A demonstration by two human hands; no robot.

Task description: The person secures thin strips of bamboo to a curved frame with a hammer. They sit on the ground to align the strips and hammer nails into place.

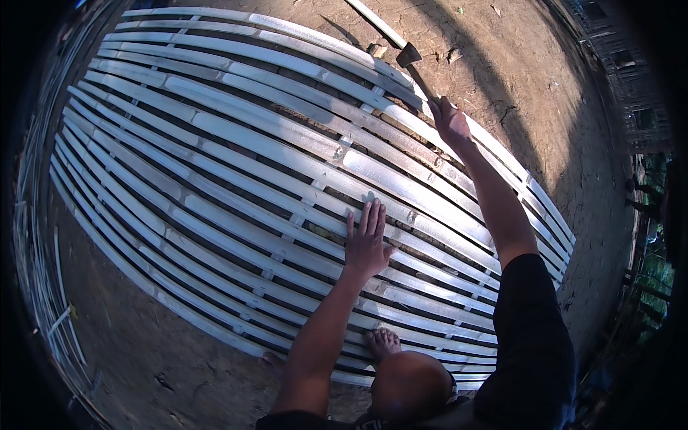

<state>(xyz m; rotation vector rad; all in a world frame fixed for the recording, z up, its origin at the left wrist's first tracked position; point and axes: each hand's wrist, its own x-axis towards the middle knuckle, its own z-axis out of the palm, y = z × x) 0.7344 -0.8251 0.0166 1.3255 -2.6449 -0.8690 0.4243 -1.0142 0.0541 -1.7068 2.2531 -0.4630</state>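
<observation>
A wide panel of split bamboo slats (pixel 251 147) lies low over the ground, its pale slats spaced by narrow gaps and joined by crosspieces beneath. My left hand (pixel 368 244) rests flat on the middle slats, fingers stretched out and holding nothing. Reaching to the far right edge, my right hand (pixel 450 123) is wrapped round the handle of a hammer-like tool (pixel 409 56). Its dark, block-shaped head points away from me, just past the panel's edge; the exact kind of tool is unclear.
My bare foot (pixel 385 342) stands on the near slats. Beyond the panel a pale pole (pixel 376 23) lies on the bare dirt (pixel 494 43). Long thin strips (pixel 36 272) are gathered at the left rim. A woven fence or wall (pixel 623 79) stands at the far right.
</observation>
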